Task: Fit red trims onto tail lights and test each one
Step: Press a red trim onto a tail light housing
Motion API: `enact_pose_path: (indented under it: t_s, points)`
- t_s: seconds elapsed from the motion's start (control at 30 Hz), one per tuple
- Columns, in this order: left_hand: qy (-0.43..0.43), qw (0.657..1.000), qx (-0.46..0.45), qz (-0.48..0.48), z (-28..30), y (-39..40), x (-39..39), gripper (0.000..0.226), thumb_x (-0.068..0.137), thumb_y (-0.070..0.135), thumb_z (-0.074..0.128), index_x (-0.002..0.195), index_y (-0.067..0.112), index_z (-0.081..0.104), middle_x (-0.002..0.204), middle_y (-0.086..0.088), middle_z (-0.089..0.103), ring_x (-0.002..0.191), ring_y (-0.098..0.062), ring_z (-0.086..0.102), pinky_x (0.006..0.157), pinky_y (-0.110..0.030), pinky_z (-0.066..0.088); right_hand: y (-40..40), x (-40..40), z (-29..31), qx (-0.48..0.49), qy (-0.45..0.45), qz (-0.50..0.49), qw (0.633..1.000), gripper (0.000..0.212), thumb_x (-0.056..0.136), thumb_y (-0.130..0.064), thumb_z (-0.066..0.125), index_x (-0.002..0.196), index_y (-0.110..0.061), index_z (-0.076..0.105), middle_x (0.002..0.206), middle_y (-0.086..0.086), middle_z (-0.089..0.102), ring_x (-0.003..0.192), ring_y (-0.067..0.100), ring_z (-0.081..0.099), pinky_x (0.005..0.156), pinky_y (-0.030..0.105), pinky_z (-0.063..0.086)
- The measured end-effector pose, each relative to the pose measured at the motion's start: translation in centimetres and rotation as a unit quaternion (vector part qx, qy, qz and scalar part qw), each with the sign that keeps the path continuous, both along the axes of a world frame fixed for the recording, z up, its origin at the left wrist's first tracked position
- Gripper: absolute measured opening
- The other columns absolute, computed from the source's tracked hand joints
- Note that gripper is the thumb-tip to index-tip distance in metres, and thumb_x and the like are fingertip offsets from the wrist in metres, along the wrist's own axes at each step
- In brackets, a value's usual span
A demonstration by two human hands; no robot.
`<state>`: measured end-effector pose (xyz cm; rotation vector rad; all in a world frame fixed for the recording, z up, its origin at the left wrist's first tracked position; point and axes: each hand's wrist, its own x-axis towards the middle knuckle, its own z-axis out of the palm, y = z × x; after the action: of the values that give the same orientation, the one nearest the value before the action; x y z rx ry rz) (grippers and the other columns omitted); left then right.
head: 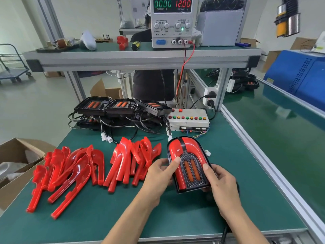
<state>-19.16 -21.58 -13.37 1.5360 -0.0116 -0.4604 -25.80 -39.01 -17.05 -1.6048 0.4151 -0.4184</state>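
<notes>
Green bench (pixel 98 215) noted, with loose red trims (pixel 70 173) heaped near-left and untrimmed tail lights (pixel 121 106) stacked far-centre beside the button test box (pixel 189 120). Trimmed tail light (pixel 189 164) held near-right, long axis running near to far, curved end far (connector (pixel 207 153) at its right edge). Left hand (pixel 158 175) and right hand (pixel 221 187) gripping opposite sides, thumbs pressed on the face; test box straight ahead, open bench between.

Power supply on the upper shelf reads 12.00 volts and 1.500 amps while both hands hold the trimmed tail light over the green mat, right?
Not quite. In the head view the power supply shows 12.00 volts but 0.000 amps, so no current is drawn. The rest holds: the left hand and right hand both grip the tail light over the green mat.
</notes>
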Motion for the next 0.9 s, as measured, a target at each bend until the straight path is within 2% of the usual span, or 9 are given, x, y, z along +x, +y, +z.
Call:
enact_pose_path:
  t_s: [0.1,0.27,0.37,0.43,0.53,0.67,0.8,0.9]
  points:
    - [0.053,0.994,-0.085,-0.030,0.3,0.1,0.0,0.041,0.094,0.035,0.068,0.119,0.004,0.063,0.107,-0.008,0.078,0.100,-0.024,0.075,0.081,-0.034,0.062,0.0,0.0,0.4,0.007,0.004,0.016,1.000,0.035,0.087,-0.057,0.066,0.099,-0.026,0.075,0.090,-0.003,0.079,0.081,0.015,0.077,0.058,0.021,0.057]
    - [0.048,0.992,-0.114,-0.032,0.4,-0.1,0.1,0.034,0.097,0.025,0.065,0.120,0.001,0.061,0.109,-0.011,0.077,0.104,-0.027,0.073,0.087,-0.040,0.061,0.7,-0.2,1.2,0.038,0.002,-0.006,0.999,0.053,0.076,-0.067,0.064,0.105,-0.023,0.074,0.094,-0.004,0.079,0.085,0.015,0.076,0.060,0.023,0.058]
    - [0.031,0.990,-0.134,-0.004,0.4,-0.6,0.3,0.032,0.098,0.022,0.065,0.121,0.001,0.061,0.109,-0.011,0.077,0.104,-0.026,0.073,0.088,-0.039,0.061,1.8,-0.7,0.9,0.108,-0.013,-0.036,0.993,0.067,0.074,-0.065,0.067,0.124,-0.020,0.065,0.110,0.001,0.076,0.097,0.020,0.074,0.071,0.031,0.059]
    - [0.019,0.988,-0.152,0.008,0.4,-1.0,0.3,0.033,0.097,0.022,0.065,0.122,0.001,0.061,0.111,-0.012,0.076,0.105,-0.027,0.073,0.091,-0.042,0.060,3.2,-1.3,0.7,0.179,-0.016,-0.020,0.983,0.070,0.073,-0.061,0.072,0.126,-0.015,0.062,0.113,0.009,0.075,0.096,0.026,0.075,0.071,0.032,0.060]
    - [-0.003,0.985,-0.171,0.012,0.3,-1.4,0.1,0.033,0.097,0.022,0.066,0.122,0.002,0.060,0.113,-0.012,0.076,0.107,-0.028,0.072,0.092,-0.043,0.060,5.2,-1.6,1.0,0.255,-0.003,0.039,0.966,0.069,0.070,-0.053,0.077,0.126,-0.017,0.060,0.110,0.014,0.076,0.089,0.036,0.076,0.065,0.032,0.060]
    - [-0.020,0.979,-0.203,0.024,0.1,-1.9,-0.1,0.031,0.096,0.021,0.067,0.121,0.003,0.060,0.113,-0.013,0.075,0.107,-0.029,0.072,0.084,-0.036,0.061,6.1,-0.9,2.0,0.262,-0.014,0.016,0.965,0.061,0.070,-0.042,0.079,0.122,-0.018,0.059,0.103,0.013,0.078,0.083,0.039,0.077,0.059,0.030,0.060]
    - [-0.025,0.973,-0.229,0.035,-0.2,-1.9,0.0,0.027,0.096,0.014,0.066,0.119,0.001,0.060,0.114,-0.014,0.075,0.109,-0.031,0.072,0.084,-0.033,0.060,6.5,-0.6,2.0,0.253,-0.018,0.025,0.967,0.038,0.089,-0.023,0.074,0.123,-0.016,0.059,0.101,0.014,0.079,0.083,0.037,0.077,0.063,0.028,0.061]
    - [-0.007,0.973,-0.230,0.015,-0.4,-1.3,0.3,0.033,0.095,0.019,0.068,0.123,0.003,0.060,0.117,-0.015,0.074,0.110,-0.032,0.071,0.087,-0.039,0.060,6.2,-0.8,1.9,0.257,-0.032,0.022,0.965,0.044,0.084,-0.024,0.077,0.123,-0.014,0.060,0.101,0.014,0.078,0.084,0.035,0.077,0.067,0.029,0.061]
